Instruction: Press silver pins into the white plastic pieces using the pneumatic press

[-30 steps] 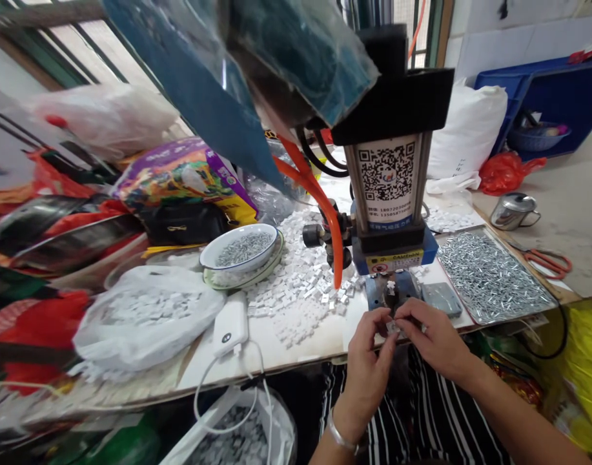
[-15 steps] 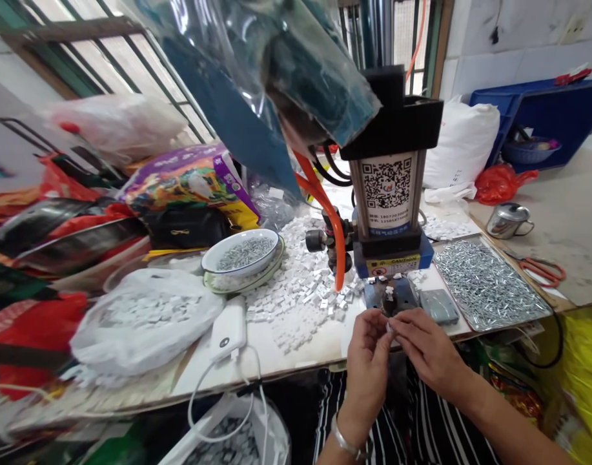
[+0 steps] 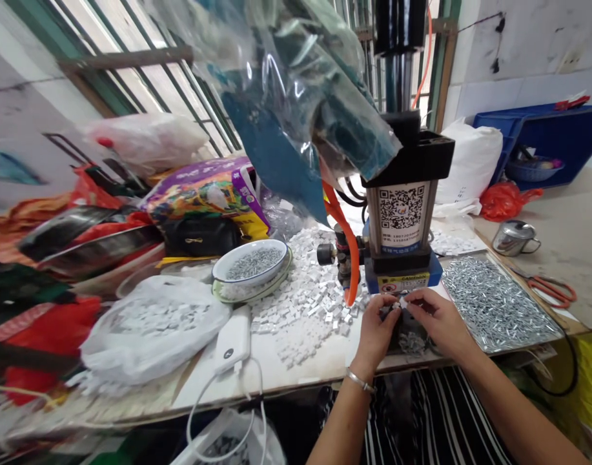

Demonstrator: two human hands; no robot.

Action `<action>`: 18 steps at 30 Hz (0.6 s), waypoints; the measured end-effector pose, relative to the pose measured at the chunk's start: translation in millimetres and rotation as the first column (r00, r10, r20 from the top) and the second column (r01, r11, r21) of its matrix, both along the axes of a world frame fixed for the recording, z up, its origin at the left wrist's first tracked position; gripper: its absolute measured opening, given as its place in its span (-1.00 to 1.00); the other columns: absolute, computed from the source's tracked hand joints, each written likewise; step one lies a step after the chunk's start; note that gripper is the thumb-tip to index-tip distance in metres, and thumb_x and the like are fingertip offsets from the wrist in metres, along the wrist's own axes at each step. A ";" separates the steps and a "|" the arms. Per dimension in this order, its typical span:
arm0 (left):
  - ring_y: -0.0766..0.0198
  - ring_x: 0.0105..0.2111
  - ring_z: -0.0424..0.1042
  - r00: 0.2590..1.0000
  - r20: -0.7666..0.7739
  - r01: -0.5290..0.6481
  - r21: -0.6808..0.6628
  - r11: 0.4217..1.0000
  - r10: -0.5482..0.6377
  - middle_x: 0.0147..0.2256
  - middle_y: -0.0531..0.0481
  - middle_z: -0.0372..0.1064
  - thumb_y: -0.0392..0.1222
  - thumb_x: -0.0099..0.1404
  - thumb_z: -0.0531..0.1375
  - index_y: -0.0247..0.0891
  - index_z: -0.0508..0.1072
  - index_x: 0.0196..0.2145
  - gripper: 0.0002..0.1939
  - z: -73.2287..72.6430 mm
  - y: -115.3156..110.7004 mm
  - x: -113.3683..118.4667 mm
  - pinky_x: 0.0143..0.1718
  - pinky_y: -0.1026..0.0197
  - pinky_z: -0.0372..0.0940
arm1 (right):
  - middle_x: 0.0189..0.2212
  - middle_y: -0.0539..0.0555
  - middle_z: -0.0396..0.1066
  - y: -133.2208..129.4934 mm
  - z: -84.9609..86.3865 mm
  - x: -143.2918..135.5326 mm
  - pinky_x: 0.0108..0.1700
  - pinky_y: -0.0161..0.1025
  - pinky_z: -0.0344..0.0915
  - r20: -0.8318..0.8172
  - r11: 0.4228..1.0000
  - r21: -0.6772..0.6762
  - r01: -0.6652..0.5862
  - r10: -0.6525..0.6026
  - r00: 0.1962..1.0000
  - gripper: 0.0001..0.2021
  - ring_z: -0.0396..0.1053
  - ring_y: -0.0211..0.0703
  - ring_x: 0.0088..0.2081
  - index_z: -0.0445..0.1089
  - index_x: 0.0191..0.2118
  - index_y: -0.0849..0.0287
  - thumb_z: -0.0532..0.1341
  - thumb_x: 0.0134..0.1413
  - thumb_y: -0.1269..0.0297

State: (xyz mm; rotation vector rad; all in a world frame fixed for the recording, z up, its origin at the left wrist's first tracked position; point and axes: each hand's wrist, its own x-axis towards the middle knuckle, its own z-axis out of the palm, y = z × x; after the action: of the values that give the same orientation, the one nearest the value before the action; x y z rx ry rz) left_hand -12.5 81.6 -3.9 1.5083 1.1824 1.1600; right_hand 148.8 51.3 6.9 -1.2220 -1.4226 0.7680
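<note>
My left hand (image 3: 377, 332) is at the base of a small press (image 3: 403, 213), its fingers pinched by a small white piece (image 3: 396, 306). Close on its right, my right hand (image 3: 438, 323) pinches another tiny white part (image 3: 405, 302) between thumb and fingertips. The two hands are slightly apart, and they partly hide the press's lower fixture. Below and between them lies a small pile of clear or greyish parts (image 3: 412, 343). Many white plastic pieces (image 3: 319, 294) are spread over the table left of my hands.
A metal tray (image 3: 490, 352) of small metal pins stands to the right, with orange-handled scissors (image 3: 550, 289) and a metal cup (image 3: 514, 237) beyond. Leftward are an enamel bowl (image 3: 217, 271) of pins, a white power bank (image 3: 232, 342) and a plastic bag (image 3: 106, 349). An orange hose (image 3: 352, 258) hangs by the press.
My hands have moved forward to the press base and drawn slightly apart; before, their fingertips met just in front of it. The camera view has shifted, so the scene sits lower and farther right.
</note>
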 end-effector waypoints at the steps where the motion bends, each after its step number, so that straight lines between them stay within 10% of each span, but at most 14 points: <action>1: 0.18 -0.22 0.43 1.000 0.013 0.015 -0.023 1.000 -0.015 -0.28 0.01 0.51 -0.26 0.17 0.25 -0.21 0.51 -0.27 -0.87 -2.1 1.0 1.1 -0.10 0.12 0.27 | -0.26 0.08 0.53 3.0 -1.3 -1.1 -0.18 -0.17 0.38 -0.002 1.000 0.000 0.006 -0.006 1.000 -0.79 0.44 -0.10 -0.24 0.52 -0.20 0.13 0.22 0.18 0.14; 18: 0.23 -0.28 0.40 0.966 0.247 0.106 -0.110 0.988 -0.076 -0.33 0.03 0.46 0.02 0.19 0.34 -0.22 0.47 -0.28 -0.72 -16.3 -0.7 4.2 -0.14 0.19 0.28 | -0.31 0.08 0.51 15.1 -15.6 -12.2 -0.22 -0.16 0.39 0.188 0.990 0.130 0.047 -0.071 0.980 -0.85 0.44 -0.11 -0.29 0.50 -0.22 0.12 0.18 0.22 0.29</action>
State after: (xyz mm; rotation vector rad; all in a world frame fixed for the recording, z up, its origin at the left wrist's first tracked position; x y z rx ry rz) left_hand -8.3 81.0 -20.3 1.2753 0.9899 1.1513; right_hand 136.5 66.4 -8.7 -1.2615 -1.5589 0.5225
